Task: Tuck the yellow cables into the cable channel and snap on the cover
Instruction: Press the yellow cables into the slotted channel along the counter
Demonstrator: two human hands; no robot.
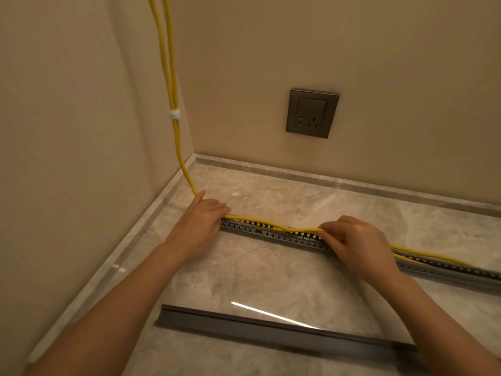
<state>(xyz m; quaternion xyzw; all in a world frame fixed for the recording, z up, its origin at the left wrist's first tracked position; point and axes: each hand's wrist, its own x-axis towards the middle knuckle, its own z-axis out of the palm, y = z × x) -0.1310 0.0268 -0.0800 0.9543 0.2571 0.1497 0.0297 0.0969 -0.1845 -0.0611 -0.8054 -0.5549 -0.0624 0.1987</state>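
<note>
Here the yellow cables (pixel 295 228) are dropping down the corner of the wall, bound together by a white tie (pixel 175 114), and are bending onto the marble surface (pixel 271 272) toward the grey slotted cable channel (pixel 271 236). The left hand (pixel 202 215) is lying over the channel's left end, its fingers curled down around the cables where they are entering the trough. The right hand (pixel 357 240) is working farther along, thumb and bent fingers pinching the cables just above the channel's open top. Between the two hands the cables are riding along the upper edge of the slotted wall in a shallow wave, only partly sunk into the trough. Beyond the right hand they are lying along the channel toward the right edge of the view. The cover (pixel 271 331) is lying flat on the marble nearer the person, well apart from the channel. A grey wall socket (pixel 312 113) is sitting above the channel.
</note>
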